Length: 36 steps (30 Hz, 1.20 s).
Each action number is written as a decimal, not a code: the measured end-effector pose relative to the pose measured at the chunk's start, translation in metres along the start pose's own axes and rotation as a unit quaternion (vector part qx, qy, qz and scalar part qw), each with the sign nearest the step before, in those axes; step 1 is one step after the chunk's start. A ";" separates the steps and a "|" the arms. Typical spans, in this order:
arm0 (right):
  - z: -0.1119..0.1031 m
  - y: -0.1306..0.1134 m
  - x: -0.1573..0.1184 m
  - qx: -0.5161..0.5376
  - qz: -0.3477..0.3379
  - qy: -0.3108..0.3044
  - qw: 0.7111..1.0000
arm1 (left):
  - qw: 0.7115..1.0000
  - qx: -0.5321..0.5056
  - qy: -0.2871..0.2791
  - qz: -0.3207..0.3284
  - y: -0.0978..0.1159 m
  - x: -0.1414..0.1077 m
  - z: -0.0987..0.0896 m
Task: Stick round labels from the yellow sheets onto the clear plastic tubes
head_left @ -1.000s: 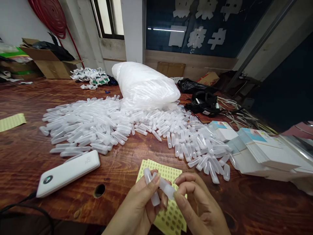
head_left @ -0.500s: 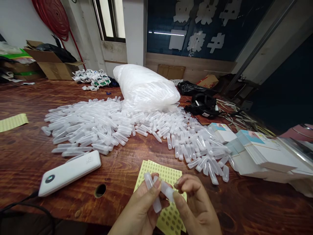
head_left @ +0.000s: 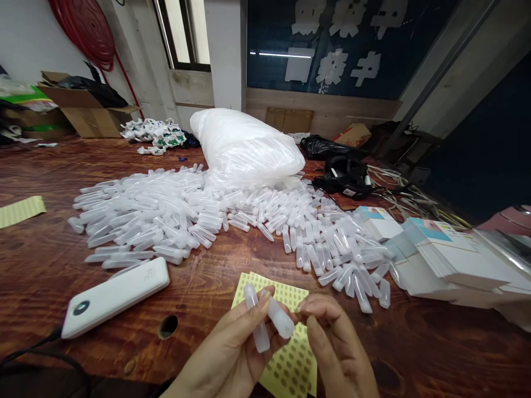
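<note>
My left hand is closed around two frosted plastic tubes. One tube lies slanted across the fingers; the other tube points its flat end to the lower right, and a small dark round mark shows on that end. Just right of this end, my right hand is held with thumb and curled forefinger slightly apart, and I see nothing between them. Under both hands lie yellow sticker sheets printed with rows of small dark dots, partly covered by the hands.
A wide heap of similar tubes spreads behind, with a large white plastic bag on it. A white power bank with a cable lies left, near a hole in the wooden table. Stacked printed cards stand right.
My right thumb has come away from the tube's end, which now faces me more and shows its dark mark. The left hand has turned slightly, still with both tubes.
</note>
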State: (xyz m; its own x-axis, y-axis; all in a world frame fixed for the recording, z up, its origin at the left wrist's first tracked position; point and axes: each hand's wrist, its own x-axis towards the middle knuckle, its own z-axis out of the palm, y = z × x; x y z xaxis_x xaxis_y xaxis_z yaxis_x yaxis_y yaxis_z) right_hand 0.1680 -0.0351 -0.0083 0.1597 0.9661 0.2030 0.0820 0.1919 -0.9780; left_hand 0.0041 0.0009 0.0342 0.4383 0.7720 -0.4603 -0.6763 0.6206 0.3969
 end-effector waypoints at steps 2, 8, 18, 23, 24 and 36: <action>0.001 -0.003 -0.001 -0.027 -0.093 0.008 0.995 | 1.000 -0.011 0.018 -0.020 -0.002 -0.002 0.000; 0.015 -0.020 0.000 -0.009 -0.079 0.007 0.997 | 0.998 0.003 0.043 -0.042 -0.010 -0.007 -0.001; -0.008 0.000 0.009 -0.057 0.078 -0.056 0.994 | 0.891 0.426 -0.010 0.158 0.058 0.043 -0.004; -0.020 0.008 0.013 -0.168 0.009 -0.045 0.985 | 0.730 0.633 0.007 0.257 0.134 0.112 -0.015; -0.022 0.009 0.014 -0.185 -0.001 -0.053 0.981 | 0.697 0.668 0.004 0.261 0.142 0.121 -0.018; -0.031 0.033 0.008 -0.369 -0.057 -0.179 0.910 | 0.587 0.768 -0.017 0.256 0.135 0.107 -0.021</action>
State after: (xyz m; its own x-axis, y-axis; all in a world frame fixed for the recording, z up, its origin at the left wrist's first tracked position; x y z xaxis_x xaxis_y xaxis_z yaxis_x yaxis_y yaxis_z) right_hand 0.2022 -0.0265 -0.0379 -0.2112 0.9669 0.1434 0.7372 0.2539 -0.6262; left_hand -0.0524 0.1644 0.0221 0.4397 0.8974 0.0370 0.5953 -0.3220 0.7362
